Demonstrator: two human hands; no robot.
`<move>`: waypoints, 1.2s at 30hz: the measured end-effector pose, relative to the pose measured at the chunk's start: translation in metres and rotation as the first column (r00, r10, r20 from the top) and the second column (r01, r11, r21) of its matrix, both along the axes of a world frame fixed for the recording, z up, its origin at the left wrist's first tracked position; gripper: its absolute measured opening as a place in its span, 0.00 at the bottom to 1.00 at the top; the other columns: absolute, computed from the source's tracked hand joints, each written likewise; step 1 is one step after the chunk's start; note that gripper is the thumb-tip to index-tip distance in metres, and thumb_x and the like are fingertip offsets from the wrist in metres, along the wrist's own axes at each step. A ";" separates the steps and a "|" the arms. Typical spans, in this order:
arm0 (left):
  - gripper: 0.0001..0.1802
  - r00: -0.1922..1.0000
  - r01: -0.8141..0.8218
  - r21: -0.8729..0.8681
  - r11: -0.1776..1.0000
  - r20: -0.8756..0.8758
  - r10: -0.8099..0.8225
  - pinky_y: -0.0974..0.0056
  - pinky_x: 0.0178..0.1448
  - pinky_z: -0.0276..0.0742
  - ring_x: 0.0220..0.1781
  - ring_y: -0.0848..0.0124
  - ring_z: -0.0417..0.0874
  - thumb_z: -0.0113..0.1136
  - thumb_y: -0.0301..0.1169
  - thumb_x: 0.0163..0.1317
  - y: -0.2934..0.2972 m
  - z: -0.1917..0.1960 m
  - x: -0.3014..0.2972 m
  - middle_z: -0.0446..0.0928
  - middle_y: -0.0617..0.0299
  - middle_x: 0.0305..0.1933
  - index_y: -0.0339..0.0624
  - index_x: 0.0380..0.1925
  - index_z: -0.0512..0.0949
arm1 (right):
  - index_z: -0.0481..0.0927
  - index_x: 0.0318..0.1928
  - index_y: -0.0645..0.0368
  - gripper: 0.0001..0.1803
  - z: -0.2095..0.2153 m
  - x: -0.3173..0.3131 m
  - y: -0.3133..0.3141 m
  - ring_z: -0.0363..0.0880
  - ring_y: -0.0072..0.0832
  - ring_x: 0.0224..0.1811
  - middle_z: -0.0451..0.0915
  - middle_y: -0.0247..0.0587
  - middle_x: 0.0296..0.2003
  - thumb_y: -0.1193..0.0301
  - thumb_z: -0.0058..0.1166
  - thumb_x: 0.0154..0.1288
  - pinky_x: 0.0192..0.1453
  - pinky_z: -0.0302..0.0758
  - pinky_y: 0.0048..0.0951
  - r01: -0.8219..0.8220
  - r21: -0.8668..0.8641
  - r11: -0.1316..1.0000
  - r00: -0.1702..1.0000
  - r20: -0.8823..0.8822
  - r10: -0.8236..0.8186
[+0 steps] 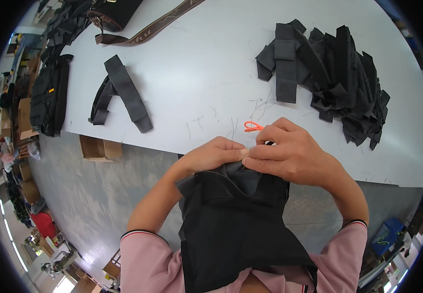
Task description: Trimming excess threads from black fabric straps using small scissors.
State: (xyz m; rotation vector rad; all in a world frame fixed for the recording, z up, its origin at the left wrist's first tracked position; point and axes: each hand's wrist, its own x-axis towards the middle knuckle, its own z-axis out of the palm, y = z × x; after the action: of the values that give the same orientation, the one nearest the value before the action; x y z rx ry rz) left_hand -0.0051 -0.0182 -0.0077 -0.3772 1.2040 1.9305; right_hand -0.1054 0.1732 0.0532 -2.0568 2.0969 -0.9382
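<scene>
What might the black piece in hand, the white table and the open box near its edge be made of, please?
The black piece: probably fabric, matte, since it hangs in soft folds. The white table: perhaps laminate or coated board, low-gloss, judging by its smooth, even top. The open box: likely matte cardboard, given its brown panels.

Head-worn fisheye, facing down, left hand [210, 155] and right hand [289, 155] near, table [197, 73] beyond — outer view perhaps blurred

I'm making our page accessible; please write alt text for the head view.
A person's left hand and right hand meet at the upper edge of black cloth at a white table. An orange loop shows by the right hand; dark fabric strips lie heaped on the table's right.
</scene>
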 end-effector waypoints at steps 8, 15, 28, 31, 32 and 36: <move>0.15 0.998 0.061 0.058 0.996 -0.026 -0.059 0.75 0.44 0.72 0.39 0.83 0.76 0.52 0.34 0.68 0.002 -0.005 0.003 0.80 0.67 0.38 0.32 0.43 0.79 | 0.81 0.32 0.53 0.11 -0.003 0.002 0.001 0.74 0.25 0.34 0.77 0.23 0.29 0.72 0.60 0.43 0.39 0.70 0.27 -0.044 0.040 0.998 0.999 0.022 0.043; 0.13 0.996 0.091 0.059 0.994 0.001 -0.092 0.76 0.41 0.70 0.36 0.84 0.74 0.53 0.34 0.67 0.005 -0.008 0.004 0.79 0.70 0.34 0.34 0.40 0.80 | 0.81 0.33 0.52 0.11 -0.004 0.004 0.002 0.74 0.24 0.34 0.76 0.23 0.29 0.72 0.60 0.44 0.40 0.71 0.27 -0.057 0.041 0.997 0.996 0.068 0.055; 0.15 0.984 0.175 0.004 0.985 -0.026 -0.174 0.76 0.34 0.66 0.29 0.86 0.69 0.53 0.37 0.67 0.007 -0.012 0.005 0.76 0.74 0.28 0.37 0.36 0.81 | 0.81 0.34 0.52 0.12 -0.011 0.006 0.003 0.73 0.25 0.34 0.75 0.22 0.30 0.74 0.61 0.45 0.38 0.70 0.26 -0.094 0.076 0.993 0.990 0.113 0.085; 0.15 0.981 0.190 0.007 0.982 -0.032 -0.190 0.75 0.36 0.68 0.31 0.85 0.70 0.53 0.38 0.67 0.005 -0.009 0.003 0.77 0.72 0.29 0.36 0.38 0.81 | 0.82 0.34 0.54 0.11 -0.019 0.011 0.008 0.73 0.27 0.35 0.74 0.26 0.29 0.76 0.62 0.46 0.40 0.71 0.28 -0.026 0.069 0.997 0.959 0.284 0.006; 0.16 0.980 0.199 0.022 0.980 -0.034 -0.198 0.74 0.37 0.68 0.32 0.85 0.71 0.53 0.38 0.67 0.004 -0.007 0.002 0.78 0.72 0.30 0.36 0.39 0.81 | 0.82 0.34 0.55 0.10 -0.020 0.013 0.010 0.74 0.30 0.35 0.73 0.30 0.28 0.77 0.61 0.47 0.42 0.72 0.31 0.026 0.059 0.998 0.906 0.420 -0.049; 0.17 0.990 0.112 -0.101 0.989 -0.075 -0.120 0.73 0.38 0.69 0.32 0.83 0.71 0.53 0.39 0.67 0.001 0.000 0.003 0.78 0.70 0.30 0.35 0.39 0.81 | 0.82 0.38 0.55 0.12 -0.016 0.032 0.024 0.75 0.31 0.34 0.73 0.36 0.29 0.79 0.62 0.51 0.40 0.74 0.32 0.315 0.176 0.933 0.619 0.707 -0.343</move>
State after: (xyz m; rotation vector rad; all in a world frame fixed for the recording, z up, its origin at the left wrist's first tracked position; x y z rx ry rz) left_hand -0.0021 -0.0172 -0.0075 -0.2751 1.3453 1.8071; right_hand -0.0731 0.1971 0.0367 -0.9642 1.9780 -1.4459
